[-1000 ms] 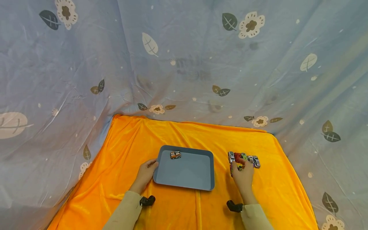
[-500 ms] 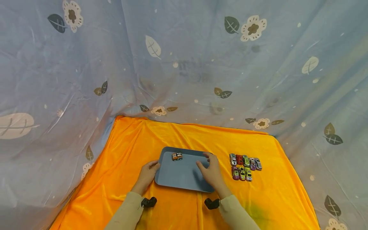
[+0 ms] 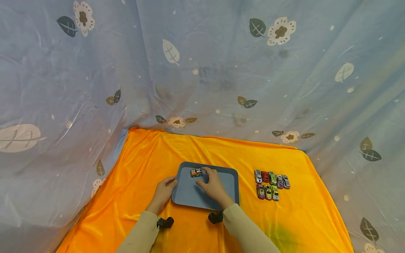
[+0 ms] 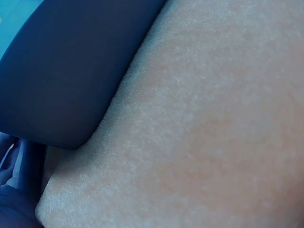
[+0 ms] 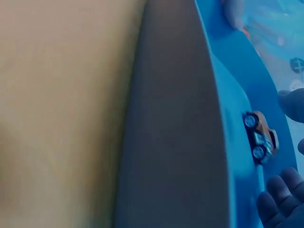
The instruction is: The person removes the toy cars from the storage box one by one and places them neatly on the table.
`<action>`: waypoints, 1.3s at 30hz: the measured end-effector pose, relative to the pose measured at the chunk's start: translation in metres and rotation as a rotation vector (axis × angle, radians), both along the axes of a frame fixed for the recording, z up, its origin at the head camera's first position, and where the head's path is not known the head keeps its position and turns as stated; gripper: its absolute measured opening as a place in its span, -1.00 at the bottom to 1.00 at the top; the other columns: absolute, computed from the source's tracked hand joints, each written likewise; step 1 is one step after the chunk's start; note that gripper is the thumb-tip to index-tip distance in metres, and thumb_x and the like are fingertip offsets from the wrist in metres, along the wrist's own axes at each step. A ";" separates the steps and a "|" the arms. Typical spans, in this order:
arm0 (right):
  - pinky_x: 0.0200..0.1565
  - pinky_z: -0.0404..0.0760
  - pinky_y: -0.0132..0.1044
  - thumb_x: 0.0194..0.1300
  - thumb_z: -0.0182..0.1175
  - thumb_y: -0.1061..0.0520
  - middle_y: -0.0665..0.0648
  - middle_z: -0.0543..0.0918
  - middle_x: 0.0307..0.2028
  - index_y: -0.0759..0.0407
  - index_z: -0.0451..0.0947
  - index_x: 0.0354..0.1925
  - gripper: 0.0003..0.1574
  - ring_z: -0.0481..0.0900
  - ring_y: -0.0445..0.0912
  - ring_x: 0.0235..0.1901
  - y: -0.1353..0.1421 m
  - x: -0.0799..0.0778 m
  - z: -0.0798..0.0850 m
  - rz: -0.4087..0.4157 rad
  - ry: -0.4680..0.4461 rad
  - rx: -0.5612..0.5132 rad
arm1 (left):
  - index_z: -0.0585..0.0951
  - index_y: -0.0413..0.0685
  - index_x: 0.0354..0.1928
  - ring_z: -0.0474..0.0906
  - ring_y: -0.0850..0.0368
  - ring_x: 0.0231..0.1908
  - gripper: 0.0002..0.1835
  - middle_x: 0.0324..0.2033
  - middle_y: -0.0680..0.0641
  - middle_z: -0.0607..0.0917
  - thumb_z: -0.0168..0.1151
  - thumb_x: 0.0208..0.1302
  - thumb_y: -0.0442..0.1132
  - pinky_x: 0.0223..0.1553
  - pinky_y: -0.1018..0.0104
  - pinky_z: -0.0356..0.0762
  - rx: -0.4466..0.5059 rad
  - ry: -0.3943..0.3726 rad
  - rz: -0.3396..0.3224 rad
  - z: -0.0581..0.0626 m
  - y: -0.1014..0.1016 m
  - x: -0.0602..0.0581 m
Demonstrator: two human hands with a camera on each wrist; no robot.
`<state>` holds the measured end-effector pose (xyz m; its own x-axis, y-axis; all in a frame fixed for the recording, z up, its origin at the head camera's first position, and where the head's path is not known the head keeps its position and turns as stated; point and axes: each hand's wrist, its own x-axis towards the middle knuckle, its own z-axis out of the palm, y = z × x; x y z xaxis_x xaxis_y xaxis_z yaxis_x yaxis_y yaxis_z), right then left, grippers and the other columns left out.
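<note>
A grey-blue tray (image 3: 221, 196) lies on the orange cloth, with one small orange-and-white toy car (image 3: 196, 172) near its far left corner. At the tray's left side my left hand (image 3: 164, 192) holds the rim, its thumb and fingertips at the edge. My right hand (image 3: 212, 185) hovers over the tray, thumb and fingers apart and holding nothing, the fingertips just right of the toy car. In the right wrist view the toy car (image 5: 261, 137) shows its wheels, with the fingers (image 5: 285, 194) spread beside it. The left wrist view shows mostly cloth and the tray's dark side (image 4: 71, 71).
To the right of the tray, several toy cars (image 3: 268, 192) stand in two close rows on the orange cloth (image 3: 240, 232). Behind and at both sides hangs a grey-blue curtain (image 3: 209, 84) with leaf and flower prints.
My right hand has left the rows of toy cars, crossed leftward over the tray and come beside the orange-and-white car. My left hand stays at the tray's left rim.
</note>
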<state>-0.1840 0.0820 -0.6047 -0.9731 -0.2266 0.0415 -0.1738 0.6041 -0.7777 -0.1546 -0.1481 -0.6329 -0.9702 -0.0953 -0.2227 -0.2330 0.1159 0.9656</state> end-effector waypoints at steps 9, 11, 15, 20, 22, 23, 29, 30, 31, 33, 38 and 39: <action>-0.14 0.45 -0.11 0.30 0.28 0.01 0.25 0.29 0.09 -0.01 0.27 0.39 -0.24 0.37 0.01 -0.11 -0.012 -0.004 -0.006 0.003 -0.048 -0.011 | 0.49 -0.09 0.28 0.44 -0.11 0.19 -0.50 0.18 -0.16 0.53 0.16 0.39 -0.03 0.21 -0.04 0.38 0.008 -0.007 0.001 0.002 0.002 0.002; -0.15 0.43 -0.11 0.30 0.28 0.03 0.25 0.29 0.08 -0.01 0.27 0.38 -0.26 0.35 0.00 -0.13 -0.013 -0.004 -0.007 -0.004 -0.047 -0.004 | 0.49 -0.09 0.28 0.44 -0.11 0.19 -0.50 0.18 -0.17 0.53 0.16 0.39 -0.03 0.21 -0.04 0.38 0.010 -0.008 -0.001 0.002 0.002 0.002; -0.16 0.40 -0.09 0.29 0.29 0.05 0.25 0.30 0.05 0.00 0.30 0.34 -0.30 0.33 0.02 -0.14 -0.015 -0.004 -0.007 -0.018 -0.055 0.006 | 0.49 -0.10 0.28 0.45 -0.11 0.18 -0.50 0.17 -0.17 0.54 0.15 0.40 -0.03 0.20 -0.04 0.39 0.007 -0.011 -0.003 0.003 0.003 0.002; -0.04 0.45 0.03 0.28 0.31 0.02 0.27 0.28 0.11 -0.09 0.24 0.40 -0.21 0.35 0.12 0.03 -0.019 -0.005 -0.004 -0.013 -0.058 0.039 | 0.50 -0.09 0.27 0.46 -0.09 0.17 -0.53 0.17 -0.16 0.54 0.14 0.41 -0.05 0.19 -0.03 0.40 0.004 -0.005 0.000 0.004 0.002 0.001; 0.02 0.43 0.06 0.28 0.31 0.00 0.28 0.26 0.15 -0.15 0.22 0.43 -0.18 0.34 0.14 0.08 -0.022 -0.006 -0.002 -0.008 -0.055 0.064 | 0.50 -0.09 0.27 0.46 -0.09 0.17 -0.53 0.17 -0.16 0.54 0.14 0.41 -0.05 0.19 -0.02 0.41 0.000 -0.007 0.004 0.003 0.001 0.001; 0.03 0.41 0.08 0.28 0.30 -0.01 0.29 0.26 0.15 -0.16 0.23 0.43 -0.18 0.33 0.16 0.08 -0.024 -0.006 -0.001 -0.005 -0.051 0.073 | 0.51 -0.09 0.26 0.46 -0.08 0.17 -0.53 0.17 -0.16 0.54 0.14 0.40 -0.05 0.19 -0.02 0.41 -0.002 -0.008 0.006 0.003 0.001 0.000; 0.05 0.27 0.11 0.28 0.30 -0.06 0.24 0.26 0.15 -0.17 0.33 0.36 -0.28 0.30 0.15 0.05 -0.034 -0.008 -0.001 -0.041 -0.054 0.128 | 0.52 -0.05 0.25 0.47 -0.06 0.16 -0.54 0.15 -0.13 0.56 0.16 0.39 -0.03 0.19 0.00 0.42 0.011 -0.020 0.008 0.002 -0.001 0.000; 0.05 0.25 0.10 0.28 0.30 -0.06 0.24 0.27 0.15 -0.17 0.36 0.33 -0.32 0.29 0.15 0.05 -0.035 -0.008 -0.002 -0.051 -0.055 0.135 | 0.52 -0.05 0.25 0.47 -0.07 0.16 -0.53 0.15 -0.14 0.56 0.16 0.39 -0.03 0.18 -0.01 0.42 0.012 -0.018 0.006 0.002 0.000 0.000; 0.04 0.25 0.10 0.28 0.29 -0.06 0.23 0.27 0.14 -0.15 0.38 0.30 -0.35 0.29 0.15 0.04 -0.036 -0.008 -0.002 -0.060 -0.054 0.139 | 0.52 -0.06 0.25 0.47 -0.08 0.16 -0.53 0.15 -0.14 0.56 0.16 0.39 -0.03 0.18 -0.02 0.42 0.014 -0.016 0.006 0.002 0.000 0.000; 0.02 0.24 0.08 0.28 0.29 -0.05 0.23 0.29 0.13 -0.13 0.43 0.23 -0.43 0.29 0.15 0.02 -0.038 -0.008 -0.003 -0.078 -0.053 0.137 | 0.52 -0.08 0.25 0.47 -0.10 0.16 -0.53 0.14 -0.16 0.56 0.16 0.39 -0.04 0.18 -0.03 0.42 0.015 -0.010 0.006 0.003 0.000 0.001; 0.02 0.25 0.05 0.28 0.30 -0.02 0.20 0.33 0.07 -0.07 0.46 0.08 -0.57 0.31 0.11 -0.02 -0.038 -0.008 -0.005 -0.104 -0.056 0.134 | 0.52 -0.09 0.25 0.47 -0.11 0.16 -0.54 0.14 -0.17 0.57 0.16 0.39 -0.06 0.18 -0.03 0.42 0.015 -0.007 0.009 0.003 0.000 0.001; 0.01 0.26 0.04 0.27 0.31 -0.01 0.18 0.34 0.04 -0.05 0.45 0.06 -0.58 0.32 0.10 -0.04 -0.037 -0.008 -0.005 -0.106 -0.055 0.137 | 0.51 -0.09 0.26 0.47 -0.10 0.16 -0.53 0.14 -0.16 0.56 0.16 0.39 -0.06 0.19 -0.03 0.41 0.013 -0.008 0.011 0.003 -0.001 0.001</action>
<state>-0.1916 0.0448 -0.6094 -0.9917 -0.1229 -0.0370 -0.0631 0.7176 -0.6936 -0.1540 -0.1487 -0.6301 -0.9673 -0.1031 -0.2319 -0.2421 0.1009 0.9650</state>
